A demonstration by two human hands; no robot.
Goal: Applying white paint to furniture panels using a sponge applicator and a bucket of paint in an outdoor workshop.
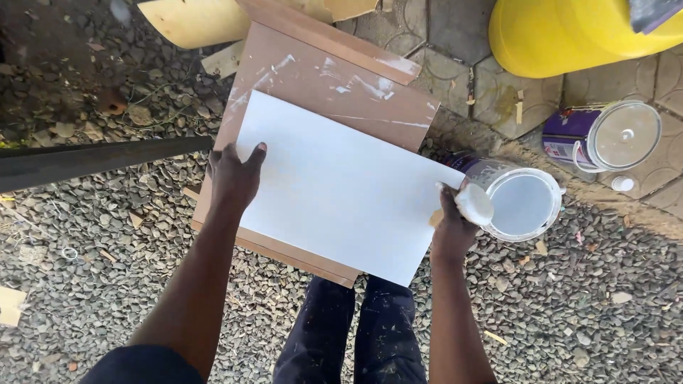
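White panel: a white painted rectangular board [341, 188] lies flat and slightly skewed on a larger brown board [327, 78], in the middle of the view above the person's knees.
Left hand: the left hand [235, 178] presses down on the panel's left edge, palm flat, thumb stretched onto the white face; it grips nothing.
Right hand: the right hand [455, 220] sits at the panel's right edge, clenched around a white paint-soaked pad [474, 204].
Pad: it is just beside the rim of the open tin, partly over the panel's corner.
Open paint tin: a round tin [523, 203] with white paint inside stands on the gravel, touching or nearly touching the panel's right corner.
Brown board: smeared with white streaks on its upper part, resting on gravel [605, 306].
Second tin: a purple can [605, 135] with a clear lid lies on the paving, well apart from the hands.
Yellow drum: a yellow container [569, 32] at the upper right.
Dark bar: a black beam [92, 160] runs in from the left, ending near the left hand.
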